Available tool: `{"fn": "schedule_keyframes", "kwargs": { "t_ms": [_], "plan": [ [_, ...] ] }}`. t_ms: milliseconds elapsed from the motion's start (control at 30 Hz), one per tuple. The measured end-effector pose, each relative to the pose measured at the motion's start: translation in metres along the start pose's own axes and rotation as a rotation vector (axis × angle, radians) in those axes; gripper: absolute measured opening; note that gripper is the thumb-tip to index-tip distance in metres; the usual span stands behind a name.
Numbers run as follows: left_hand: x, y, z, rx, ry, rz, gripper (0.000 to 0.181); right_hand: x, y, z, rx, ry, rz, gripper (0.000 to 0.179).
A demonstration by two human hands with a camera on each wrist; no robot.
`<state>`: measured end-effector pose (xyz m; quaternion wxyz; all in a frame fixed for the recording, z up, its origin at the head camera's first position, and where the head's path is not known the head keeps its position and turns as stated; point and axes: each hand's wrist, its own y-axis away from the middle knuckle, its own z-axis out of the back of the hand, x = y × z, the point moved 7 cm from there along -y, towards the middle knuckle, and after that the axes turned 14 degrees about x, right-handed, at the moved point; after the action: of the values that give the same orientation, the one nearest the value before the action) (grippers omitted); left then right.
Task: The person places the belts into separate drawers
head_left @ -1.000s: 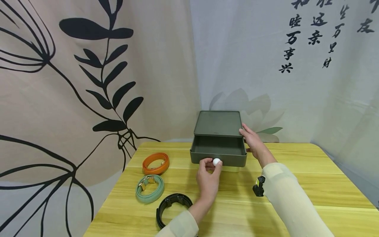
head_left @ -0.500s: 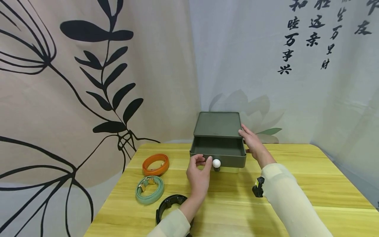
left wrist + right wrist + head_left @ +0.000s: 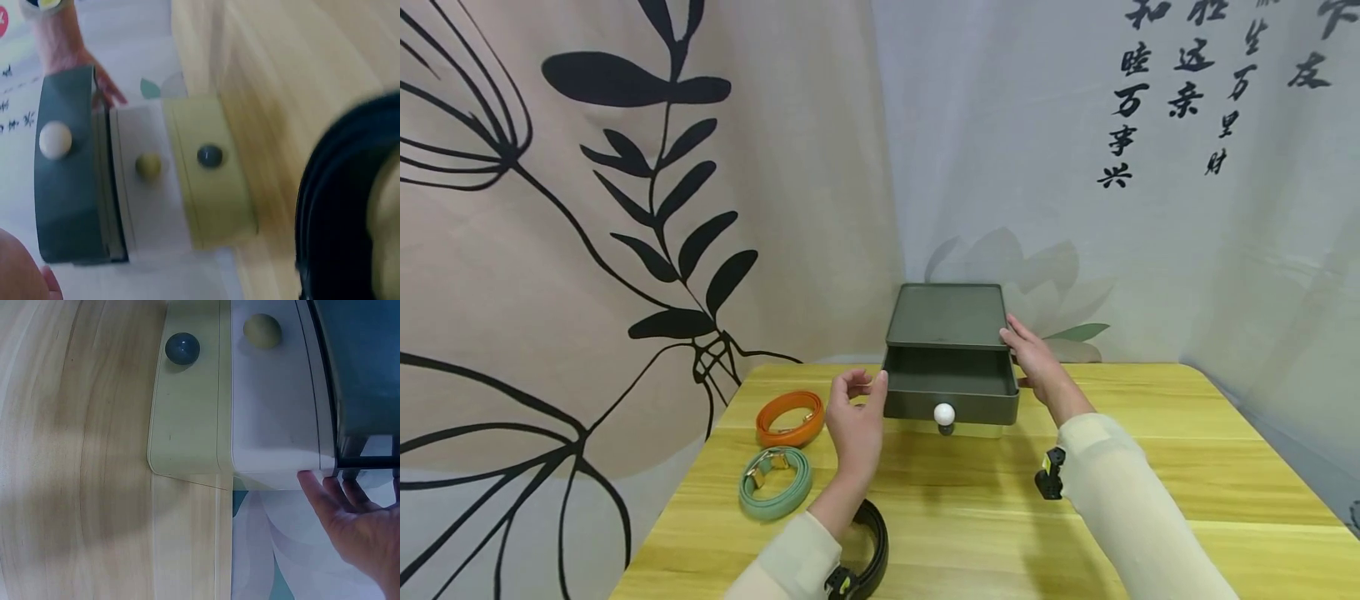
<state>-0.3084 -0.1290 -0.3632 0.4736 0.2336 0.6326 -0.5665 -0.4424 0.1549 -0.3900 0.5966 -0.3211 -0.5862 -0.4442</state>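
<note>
A small three-tier drawer box stands at the table's back, its grey-green top panel (image 3: 947,315) uppermost. Its top drawer (image 3: 977,408) is pulled out, with a bare interior and a white knob (image 3: 944,414) on the front. My left hand (image 3: 856,429) is held beside the drawer's front left corner, fingers loosely bent and holding nothing. On the box's right side rests my right hand (image 3: 1039,367), its fingertips against the wall in the right wrist view. Below, a white drawer (image 3: 275,406) and a yellow-green drawer (image 3: 190,419) are pushed in.
Left of the box lie a coiled orange belt (image 3: 765,422) and a coiled green belt (image 3: 803,483) with gold-coloured buckles. A coiled black belt (image 3: 881,542) is partly hidden under my left forearm. A printed curtain (image 3: 820,167) hangs behind the wooden table (image 3: 970,517).
My left hand has released the white knob and moved left, past the drawer's front left corner. The right hand and the pulled-out drawer keep their places.
</note>
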Motion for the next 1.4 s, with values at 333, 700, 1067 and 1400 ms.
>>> {"fn": "schedule_keyframes", "kwargs": {
  "t_ms": [333,700,1067,1400],
  "plan": [
    [0.015,-0.034,0.042,0.012,-0.064,0.013,0.036,0.001,0.002,0.0,0.0,-0.001,-0.004,0.061],
    [0.045,-0.063,0.086,0.129,-0.19,0.122,0.049,0.001,0.001,-0.001,0.001,-0.004,0.005,0.061],
    [0.08,-0.073,0.117,0.221,-0.276,0.211,0.061,0.001,0.003,-0.002,0.009,0.003,0.007,0.061],
    [0.111,-0.071,0.14,0.328,-0.39,0.299,0.076,0.0,0.001,0.0,0.002,0.003,0.002,0.061]
  ]
}}
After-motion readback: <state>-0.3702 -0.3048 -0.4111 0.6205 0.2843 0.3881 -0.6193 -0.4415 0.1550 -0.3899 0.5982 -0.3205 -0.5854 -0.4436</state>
